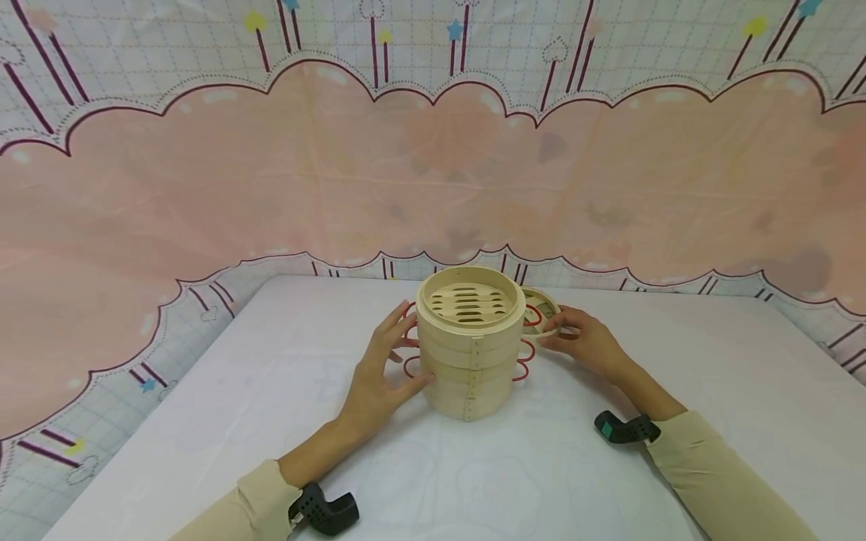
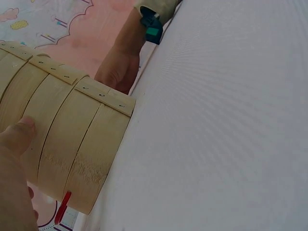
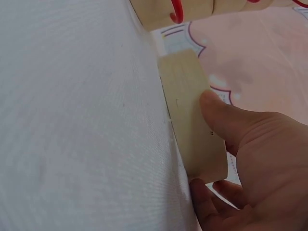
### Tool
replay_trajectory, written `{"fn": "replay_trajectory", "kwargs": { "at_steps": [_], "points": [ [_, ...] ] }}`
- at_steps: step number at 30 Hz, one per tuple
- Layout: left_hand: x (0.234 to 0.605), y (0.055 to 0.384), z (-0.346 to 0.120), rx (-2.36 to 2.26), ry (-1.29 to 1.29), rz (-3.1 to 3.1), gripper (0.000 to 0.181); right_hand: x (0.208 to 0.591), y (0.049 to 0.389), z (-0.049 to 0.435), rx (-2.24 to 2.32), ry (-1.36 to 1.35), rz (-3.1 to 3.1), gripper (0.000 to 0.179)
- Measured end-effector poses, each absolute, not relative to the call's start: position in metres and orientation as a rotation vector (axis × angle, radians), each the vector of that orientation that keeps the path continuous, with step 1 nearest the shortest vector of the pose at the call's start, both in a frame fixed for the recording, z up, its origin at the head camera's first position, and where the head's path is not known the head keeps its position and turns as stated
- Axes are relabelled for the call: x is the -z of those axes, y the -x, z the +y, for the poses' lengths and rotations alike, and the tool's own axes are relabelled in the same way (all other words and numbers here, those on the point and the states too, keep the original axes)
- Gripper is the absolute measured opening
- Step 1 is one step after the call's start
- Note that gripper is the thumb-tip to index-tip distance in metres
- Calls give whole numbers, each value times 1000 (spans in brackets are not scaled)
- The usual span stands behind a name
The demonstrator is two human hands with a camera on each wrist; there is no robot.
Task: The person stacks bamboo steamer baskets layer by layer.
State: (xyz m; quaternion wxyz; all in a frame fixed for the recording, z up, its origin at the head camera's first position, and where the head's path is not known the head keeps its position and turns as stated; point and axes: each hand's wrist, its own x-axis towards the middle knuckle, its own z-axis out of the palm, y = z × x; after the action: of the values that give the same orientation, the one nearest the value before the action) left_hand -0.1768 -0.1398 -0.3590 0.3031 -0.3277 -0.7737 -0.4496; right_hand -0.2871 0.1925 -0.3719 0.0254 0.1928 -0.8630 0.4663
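A tall stack of round bamboo steamer baskets (image 1: 467, 368) stands on the white table, its slatted top basket uncovered. Red handle loops (image 1: 528, 349) stick out at both sides. My left hand (image 1: 375, 383) holds the stack from the left, thumb (image 2: 21, 132) on the front wall and fingers spread along the far side. Just behind and right of the stack, my right hand (image 1: 585, 346) grips a shallow round piece that looks like a steamer lid (image 3: 187, 115). In the right wrist view its thumb presses the outer wall and its fingertips curl at the lower edge.
A white cloth covers the table (image 1: 609, 481). Behind it hangs a pink and white patterned curtain (image 1: 379, 180), close to the table's back edge. Black wrist devices (image 1: 328, 511) sit at both sleeve cuffs.
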Motion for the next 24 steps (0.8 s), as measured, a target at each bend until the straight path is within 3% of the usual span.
{"fn": "replay_trajectory", "kwargs": {
  "at_steps": [11, 24],
  "points": [
    [358, 176, -140, 1190, 867, -2057, 81, 377, 295, 194, -1407, -672, -2662, 21],
    [358, 178, -139, 1197, 868, -2061, 81, 377, 294, 196, -1244, -537, -2732, 25]
  ]
}}
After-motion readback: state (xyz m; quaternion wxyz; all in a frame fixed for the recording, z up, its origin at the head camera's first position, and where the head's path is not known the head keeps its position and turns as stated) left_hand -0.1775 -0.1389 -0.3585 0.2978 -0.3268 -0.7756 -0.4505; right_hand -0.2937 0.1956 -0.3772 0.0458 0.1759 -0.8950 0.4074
